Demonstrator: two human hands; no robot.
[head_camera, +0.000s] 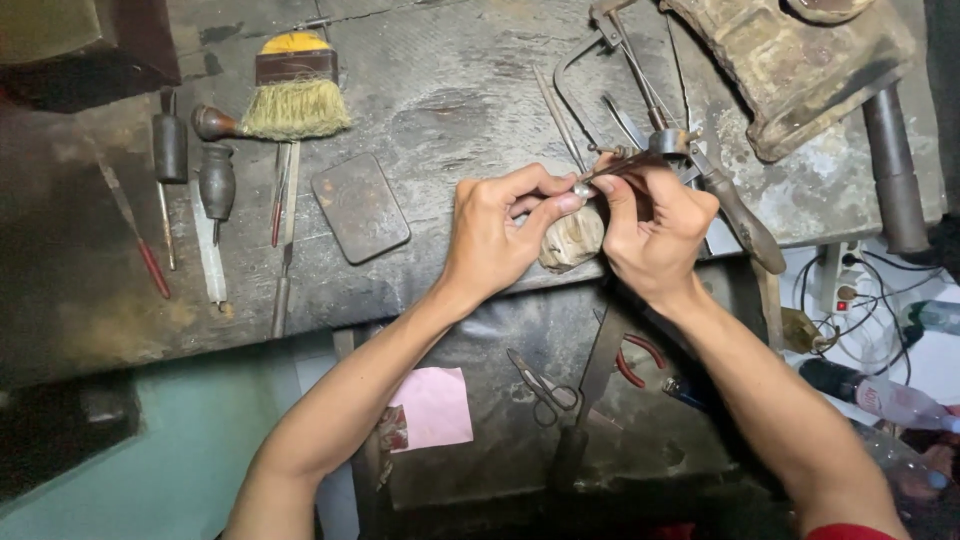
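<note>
Two hands: left hand (497, 235) fingers pinch small silvery shiny piece (581, 189); right hand (655, 235) fingers grip dark tool (625, 166)

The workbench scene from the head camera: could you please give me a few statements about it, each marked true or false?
1. The left hand pinches a small silver piece between thumb and fingers. True.
2. The right hand rests flat on the bench. False: it grips a thin dark tool whose tip meets the silver piece.
3. A yellow-bristled brush lies on the bench's far left part. True.
4. The scissors lie beside the brush. False: they lie below the hands, near a pink paper.
</note>
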